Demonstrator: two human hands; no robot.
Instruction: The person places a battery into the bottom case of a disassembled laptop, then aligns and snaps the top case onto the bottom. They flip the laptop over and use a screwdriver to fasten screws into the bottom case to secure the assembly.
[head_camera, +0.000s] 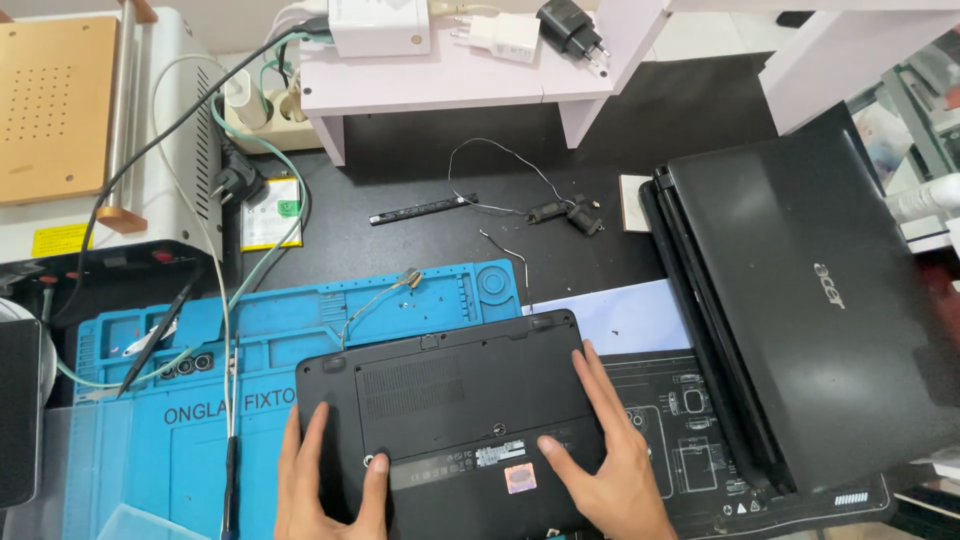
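A small black laptop (450, 400) lies upside down, its underside facing up, partly on a blue repair mat (200, 400). My left hand (325, 490) grips its left front corner, thumb on the base. My right hand (605, 460) rests flat on the right side, fingers along the edge and thumb beside a small shiny sticker (520, 477). Both hands press on the laptop's bottom cover.
Stacked larger black laptops (810, 310) lie to the right. Loose cable parts (520, 205) lie on the dark desk behind. A white shelf (450, 75) with chargers stands at the back, a white machine (110, 130) at the left. Tweezers (160, 330) and cables cross the mat.
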